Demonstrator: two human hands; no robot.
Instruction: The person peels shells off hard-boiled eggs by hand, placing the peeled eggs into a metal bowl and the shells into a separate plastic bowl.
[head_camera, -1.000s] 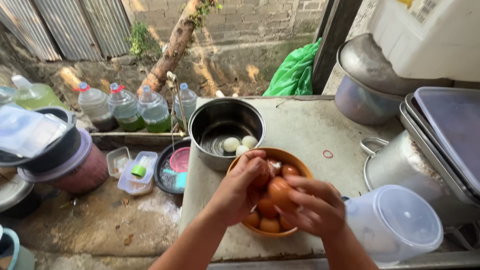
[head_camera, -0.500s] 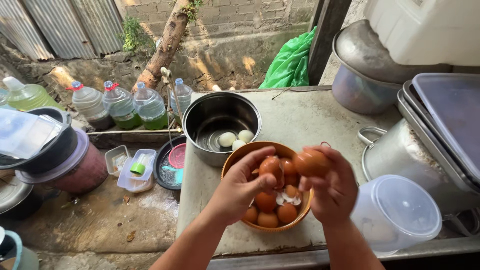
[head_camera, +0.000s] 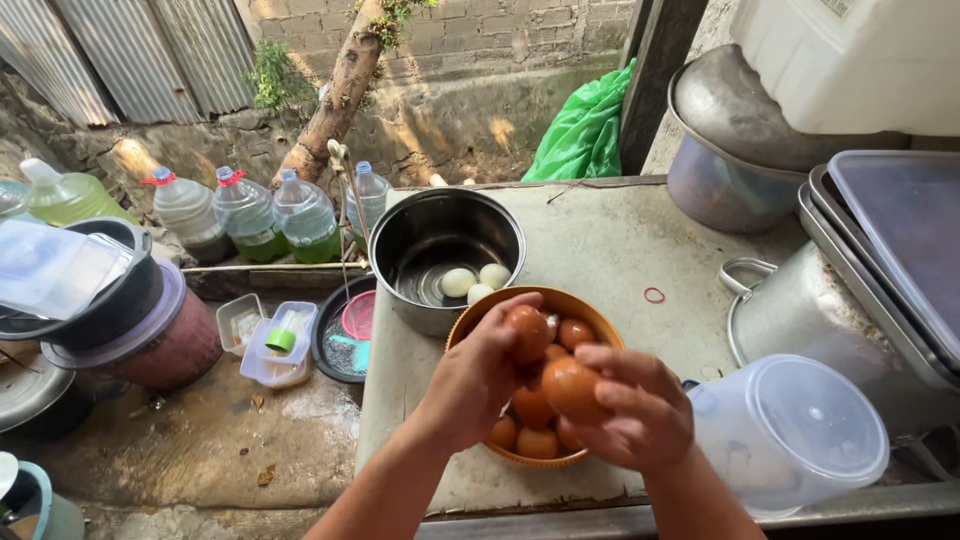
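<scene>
Your right hand (head_camera: 640, 415) is clamped on a brown egg (head_camera: 572, 388), held just above the orange bowl (head_camera: 590, 320) on the table (head_camera: 600, 240). Your left hand (head_camera: 475, 380) grips a second egg (head_camera: 527, 330) over the same bowl — the steel pot (head_camera: 445, 215) sits just behind it.

Concrete counter (head_camera: 600, 240): steel pot (head_camera: 447, 255) near left edge, three peeled white eggs (head_camera: 474, 281) inside. Red rubber band (head_camera: 654, 295) mid-surface. Clear lidded plastic container (head_camera: 790, 435) at front right corner. Lidded metal trays (head_camera: 890, 260) along right edge. Green plastic bag (head_camera: 585, 130) beyond back edge.
</scene>
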